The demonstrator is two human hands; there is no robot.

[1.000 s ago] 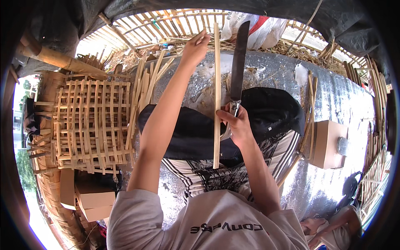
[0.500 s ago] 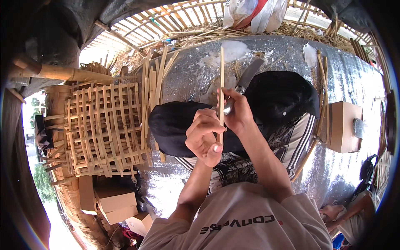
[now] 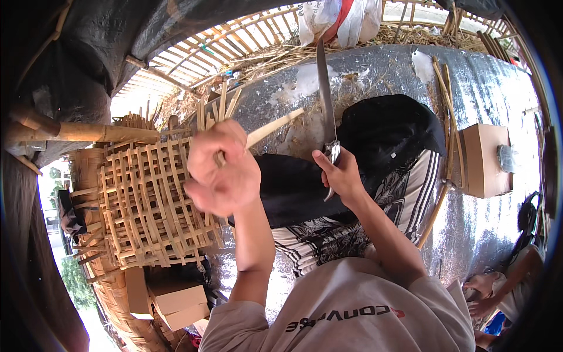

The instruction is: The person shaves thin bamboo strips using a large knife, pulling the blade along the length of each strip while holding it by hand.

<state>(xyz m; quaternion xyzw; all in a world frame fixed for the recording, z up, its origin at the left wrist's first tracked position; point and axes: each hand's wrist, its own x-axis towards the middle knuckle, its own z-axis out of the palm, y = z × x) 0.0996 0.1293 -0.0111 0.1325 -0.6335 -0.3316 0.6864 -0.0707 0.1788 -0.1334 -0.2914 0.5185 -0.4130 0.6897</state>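
Observation:
My left hand [image 3: 223, 170] is raised near the left side, slightly blurred, its fingers closed around a pale bamboo strip [image 3: 275, 127]. The strip's free end slants up and to the right. In my right hand [image 3: 346, 179] is a large knife [image 3: 324, 88], gripped by its metallic handle, with the long dark blade pointing away from me. Black cloth [image 3: 390, 126] covers my lap beneath both hands. Behind the left hand, more bamboo strips [image 3: 230, 107] stick out, partly hidden by it. A woven bamboo lattice [image 3: 149, 199] lies just left of that hand.
Silvery sheeting [image 3: 434, 246] covers the surface around me. On the right sit a cardboard box [image 3: 484, 161] and long bamboo pieces [image 3: 448, 111]. Open cartons [image 3: 176, 296] stand at lower left. Another person's arm [image 3: 513, 287] shows at lower right. A slatted bamboo fence [image 3: 234, 44] runs along the back.
My hands have moved apart. The left carried the bamboo strip up and left, tilting it from upright to slanted. The knife in my right hand has swung from slanting right to nearly straight ahead.

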